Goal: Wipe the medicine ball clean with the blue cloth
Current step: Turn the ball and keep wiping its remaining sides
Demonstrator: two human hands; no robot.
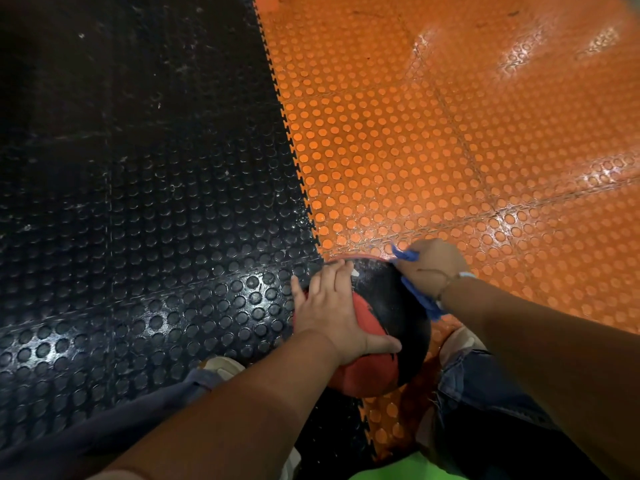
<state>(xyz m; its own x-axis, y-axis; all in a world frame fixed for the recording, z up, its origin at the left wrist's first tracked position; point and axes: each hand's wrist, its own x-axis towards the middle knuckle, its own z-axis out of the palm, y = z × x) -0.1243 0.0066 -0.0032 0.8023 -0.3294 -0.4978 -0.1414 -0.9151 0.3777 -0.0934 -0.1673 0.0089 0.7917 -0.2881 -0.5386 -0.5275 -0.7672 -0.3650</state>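
A black and red medicine ball [388,317] sits on the floor between my feet, at the seam of the black and orange mats. My left hand [332,306] lies over its left side with the fingers spread and the thumb pressed on the red patch. On the ball's far right side, my right hand [433,268] grips the blue cloth [420,299]. Blue folds stick out above the fingers and trail down past the wrist. The ball's underside is hidden.
Studded black rubber mat [145,220] covers the left half of the floor, studded orange mat [450,140] the right, joined by a toothed seam. My shoes [221,365] and jeans-clad knee [485,386] flank the ball.
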